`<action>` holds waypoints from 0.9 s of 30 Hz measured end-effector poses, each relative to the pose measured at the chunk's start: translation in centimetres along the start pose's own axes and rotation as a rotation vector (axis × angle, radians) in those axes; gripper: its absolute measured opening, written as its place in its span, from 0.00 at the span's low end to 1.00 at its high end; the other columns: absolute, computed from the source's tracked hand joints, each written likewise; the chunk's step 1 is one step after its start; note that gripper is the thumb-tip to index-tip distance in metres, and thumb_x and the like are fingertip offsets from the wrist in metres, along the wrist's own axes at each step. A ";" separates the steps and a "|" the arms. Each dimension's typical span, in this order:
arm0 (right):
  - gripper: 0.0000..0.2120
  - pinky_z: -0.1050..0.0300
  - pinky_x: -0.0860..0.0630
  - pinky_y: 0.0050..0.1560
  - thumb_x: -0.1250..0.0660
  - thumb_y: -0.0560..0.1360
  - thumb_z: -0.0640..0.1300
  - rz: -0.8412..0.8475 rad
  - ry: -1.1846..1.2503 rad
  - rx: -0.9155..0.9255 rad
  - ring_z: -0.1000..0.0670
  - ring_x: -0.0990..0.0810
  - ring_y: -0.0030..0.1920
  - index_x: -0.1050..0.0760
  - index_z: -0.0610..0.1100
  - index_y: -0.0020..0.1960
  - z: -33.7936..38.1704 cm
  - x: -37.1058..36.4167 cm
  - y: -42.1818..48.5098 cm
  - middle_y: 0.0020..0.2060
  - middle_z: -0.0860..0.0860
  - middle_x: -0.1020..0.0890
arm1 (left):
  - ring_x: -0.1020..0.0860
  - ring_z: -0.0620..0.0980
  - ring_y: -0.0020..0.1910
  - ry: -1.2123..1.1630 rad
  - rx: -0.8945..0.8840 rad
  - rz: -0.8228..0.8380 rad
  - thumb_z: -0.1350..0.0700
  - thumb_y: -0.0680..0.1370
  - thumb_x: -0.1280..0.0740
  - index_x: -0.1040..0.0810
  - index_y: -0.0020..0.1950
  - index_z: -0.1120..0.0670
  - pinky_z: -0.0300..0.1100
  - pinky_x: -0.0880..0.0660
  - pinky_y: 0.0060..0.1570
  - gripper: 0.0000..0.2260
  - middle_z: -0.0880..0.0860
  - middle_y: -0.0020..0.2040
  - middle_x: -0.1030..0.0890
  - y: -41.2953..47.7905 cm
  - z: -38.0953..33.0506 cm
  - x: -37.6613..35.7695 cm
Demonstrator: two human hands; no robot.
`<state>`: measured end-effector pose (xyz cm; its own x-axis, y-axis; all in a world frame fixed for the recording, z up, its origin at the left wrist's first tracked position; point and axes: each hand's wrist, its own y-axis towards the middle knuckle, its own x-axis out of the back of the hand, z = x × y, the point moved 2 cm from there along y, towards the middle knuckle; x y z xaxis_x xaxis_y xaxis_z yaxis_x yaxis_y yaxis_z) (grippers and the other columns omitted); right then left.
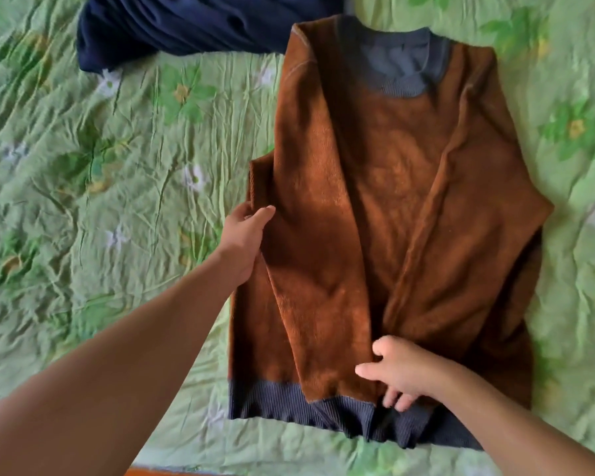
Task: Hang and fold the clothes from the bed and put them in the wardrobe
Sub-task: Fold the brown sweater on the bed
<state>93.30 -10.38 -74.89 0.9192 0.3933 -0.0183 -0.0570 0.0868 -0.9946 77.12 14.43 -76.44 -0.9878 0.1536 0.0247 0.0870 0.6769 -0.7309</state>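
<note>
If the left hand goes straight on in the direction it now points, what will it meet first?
The brown sweater itself: the left hand grips its edge, and straight on lies the sleeve folded over the front. How high the hand would pass above the cloth is unclear.

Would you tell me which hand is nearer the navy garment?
Left: the left hand holds the brown sweater's side, below the navy garment; the right hand is farther, at its hem.
</note>
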 end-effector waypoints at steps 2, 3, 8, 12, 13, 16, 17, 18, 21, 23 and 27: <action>0.22 0.50 0.16 0.39 0.38 0.80 0.60 -0.084 -0.334 0.037 0.43 0.14 0.40 0.27 0.40 0.52 3.6 2.9 -0.6 0.42 0.44 0.17 | 0.15 0.57 0.46 -0.004 -0.033 -0.029 0.55 0.77 0.29 0.20 0.49 0.56 0.56 0.18 0.51 0.05 0.57 0.44 0.15 1.2 -1.2 -0.4; 0.22 0.50 0.16 0.40 0.40 0.79 0.63 -0.192 -0.441 0.098 0.44 0.14 0.38 0.27 0.43 0.46 6.1 4.8 -1.1 0.38 0.46 0.16 | 0.16 0.57 0.45 -0.004 -0.043 -0.033 0.56 0.77 0.29 0.20 0.47 0.56 0.58 0.18 0.51 0.04 0.57 0.44 0.15 1.8 -1.9 -0.6; 0.19 0.54 0.26 0.50 0.37 0.79 0.61 -0.711 -0.078 0.522 0.47 0.21 0.52 0.23 0.48 0.57 18.8 14.8 -0.2 0.48 0.52 0.20 | 0.16 0.60 0.50 -0.085 -0.006 -0.025 0.52 0.72 0.28 0.16 0.52 0.58 0.63 0.20 0.54 0.13 0.60 0.49 0.14 4.5 -4.4 -1.6; 0.25 0.46 0.23 0.62 0.32 0.77 0.59 -0.581 0.345 0.640 0.47 0.20 0.59 0.25 0.47 0.68 27.0 20.0 1.8 0.58 0.52 0.19 | 0.16 0.61 0.54 -0.225 0.088 0.013 0.58 0.79 0.33 0.18 0.60 0.64 0.61 0.21 0.58 0.13 0.64 0.54 0.16 6.6 -4.3 -1.3; 0.25 0.48 0.24 0.60 0.30 0.77 0.57 -0.537 0.396 0.647 0.47 0.21 0.60 0.26 0.45 0.70 28.5 20.8 2.2 0.60 0.52 0.19 | 0.17 0.62 0.55 -0.262 0.112 0.006 0.58 0.80 0.34 0.20 0.61 0.65 0.62 0.22 0.59 0.14 0.65 0.55 0.16 7.0 -4.2 -1.0; 0.20 0.50 0.22 0.55 0.27 0.75 0.49 -0.522 0.463 0.657 0.47 0.18 0.57 0.23 0.44 0.65 32.1 22.4 3.7 0.58 0.49 0.17 | 0.17 0.61 0.56 -0.353 0.144 -0.037 0.58 0.81 0.35 0.23 0.63 0.67 0.60 0.24 0.62 0.15 0.65 0.58 0.17 8.3 -3.5 0.0; 0.17 0.47 0.21 0.58 0.27 0.74 0.47 -0.530 0.489 0.678 0.45 0.17 0.56 0.21 0.45 0.61 33.2 22.8 4.0 0.56 0.47 0.17 | 0.18 0.61 0.57 -0.380 0.144 -0.054 0.58 0.81 0.35 0.23 0.63 0.67 0.60 0.24 0.63 0.14 0.65 0.58 0.18 8.6 -3.5 0.4; 0.16 0.44 0.21 0.60 0.27 0.73 0.45 -0.528 0.515 0.693 0.44 0.17 0.55 0.21 0.46 0.61 34.3 23.1 4.3 0.56 0.46 0.17 | 0.18 0.61 0.58 -0.419 0.143 -0.077 0.59 0.81 0.34 0.22 0.61 0.66 0.60 0.24 0.64 0.13 0.64 0.59 0.18 8.8 -3.4 0.8; 0.22 0.40 0.24 0.64 0.33 0.75 0.41 -0.524 0.537 0.735 0.43 0.19 0.59 0.26 0.48 0.68 36.9 23.6 4.8 0.62 0.44 0.20 | 0.19 0.61 0.60 -0.445 0.126 -0.160 0.61 0.81 0.34 0.21 0.59 0.64 0.59 0.23 0.63 0.09 0.63 0.60 0.18 8.7 -3.5 1.4; 0.22 0.39 0.24 0.65 0.36 0.78 0.39 -0.533 0.507 0.754 0.43 0.20 0.60 0.28 0.49 0.71 37.7 23.5 4.7 0.64 0.44 0.22 | 0.19 0.61 0.58 -0.443 0.074 -0.176 0.63 0.80 0.34 0.25 0.63 0.64 0.59 0.23 0.61 0.12 0.65 0.61 0.20 8.4 -3.7 1.7; 0.33 0.51 0.27 0.65 0.37 0.80 0.39 -0.740 0.269 0.786 0.48 0.26 0.62 0.46 0.55 0.80 35.8 22.2 3.8 0.69 0.49 0.30 | 0.21 0.41 0.44 -0.038 -0.226 -0.209 0.68 0.78 0.37 0.29 0.65 0.48 0.36 0.22 0.46 0.20 0.54 0.59 0.21 5.7 -4.7 2.3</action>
<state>99.55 31.49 -75.38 0.8776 -0.1983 0.4366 0.3971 0.8109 -0.4298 75.93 22.00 -77.30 -0.9911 -0.0296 0.1298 -0.0960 0.8347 -0.5423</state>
